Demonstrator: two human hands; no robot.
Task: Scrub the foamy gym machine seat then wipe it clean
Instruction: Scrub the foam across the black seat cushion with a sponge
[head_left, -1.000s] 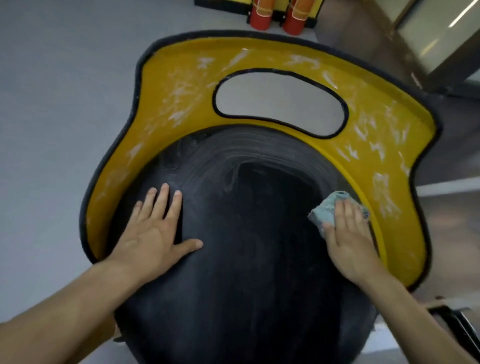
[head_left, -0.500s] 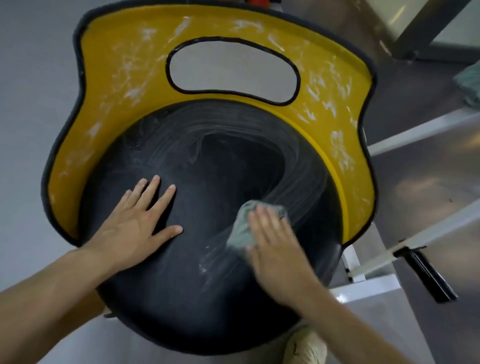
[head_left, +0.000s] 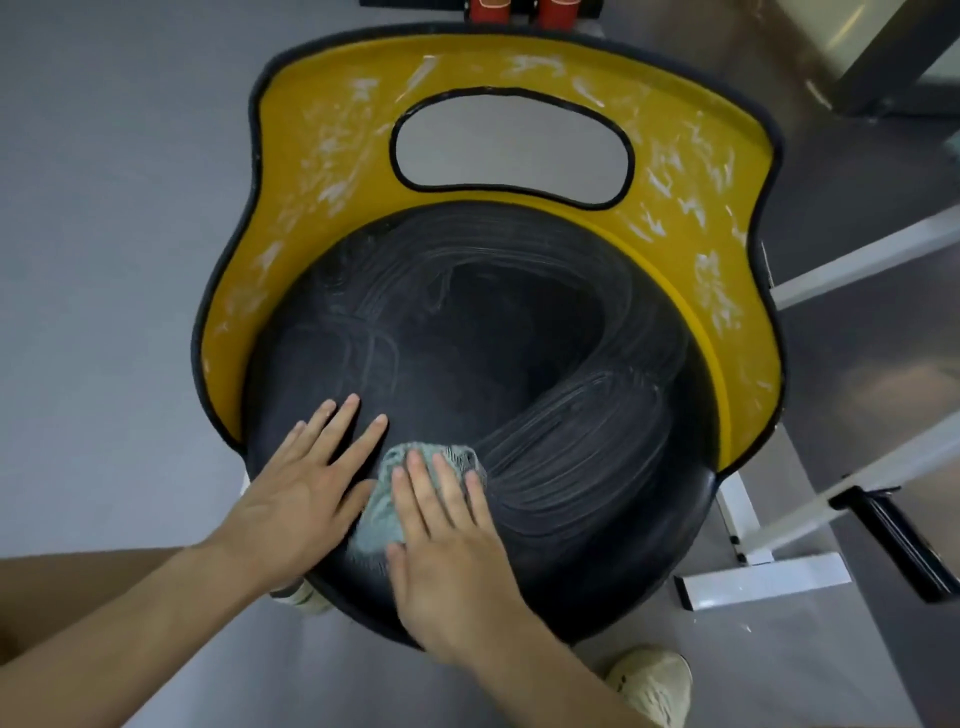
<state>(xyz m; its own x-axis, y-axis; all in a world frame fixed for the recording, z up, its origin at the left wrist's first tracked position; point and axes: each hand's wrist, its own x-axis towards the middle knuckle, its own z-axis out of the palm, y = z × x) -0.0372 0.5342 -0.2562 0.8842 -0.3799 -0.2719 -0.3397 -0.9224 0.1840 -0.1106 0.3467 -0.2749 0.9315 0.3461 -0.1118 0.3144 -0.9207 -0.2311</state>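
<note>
Left hand (head_left: 296, 499) first: we keep it flat, fingers spread, on the lower left of the black seat pad (head_left: 519, 338), bracing it as it did a second ago. Just to its right lies the grey-green cloth (head_left: 379, 514), now close against that hand's thumb. Our right hand (head_left: 447, 561), fingers straight and pressing the cloth down, has swept it here from the pad's right edge and left a curved band of thin streaks. We judge the scrubbing of the pad well along. The foam is spread thin rather than lifted, so the wiping clean is yet to come. White foam flecks sit on the yellow shell (head_left: 311, 171) around the pad. Right of the seat run white frame bars (head_left: 857, 260) and a black handle (head_left: 898, 545), over a grey floor (head_left: 104, 208).
</note>
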